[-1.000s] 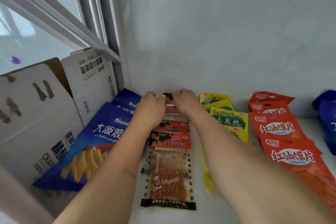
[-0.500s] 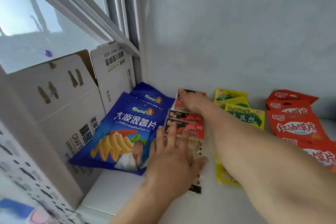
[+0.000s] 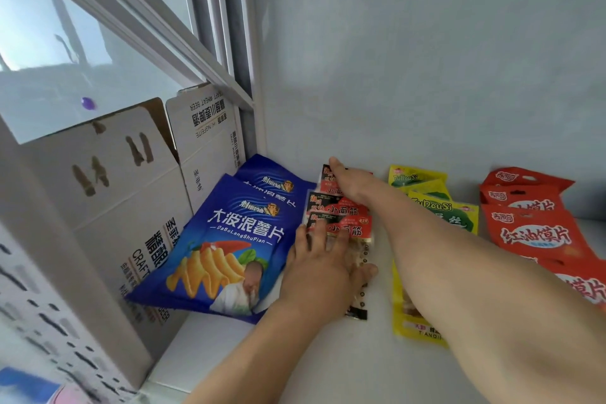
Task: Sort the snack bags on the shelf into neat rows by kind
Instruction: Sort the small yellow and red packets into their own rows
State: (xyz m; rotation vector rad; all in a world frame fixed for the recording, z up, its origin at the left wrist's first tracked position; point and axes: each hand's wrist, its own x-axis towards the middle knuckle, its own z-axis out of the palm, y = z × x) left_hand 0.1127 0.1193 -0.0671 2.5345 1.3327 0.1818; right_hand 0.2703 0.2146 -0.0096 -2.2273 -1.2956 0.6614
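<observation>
Under both flat hands (image 3: 323, 269), red-black snack packs (image 3: 341, 210).

Bare white shelf (image 3: 367, 367) lies open at the front edge, below the rows. To the left, cardboard beer cartons (image 3: 108, 207) wall off the side, with blue potato-chip bags (image 3: 236, 246) leaning against them. The back wall (image 3: 426, 75) closes the rear. Narrow bare strips separate the gluten-strip packets (image 3: 341, 211), yellow packets (image 3: 423, 193) and red bags (image 3: 531, 233).

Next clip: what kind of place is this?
Probably a small shop's shelf or stockroom: same-brand snack rows, blue chip bags and red bags, on a white shelf beside a beer carton.
</observation>
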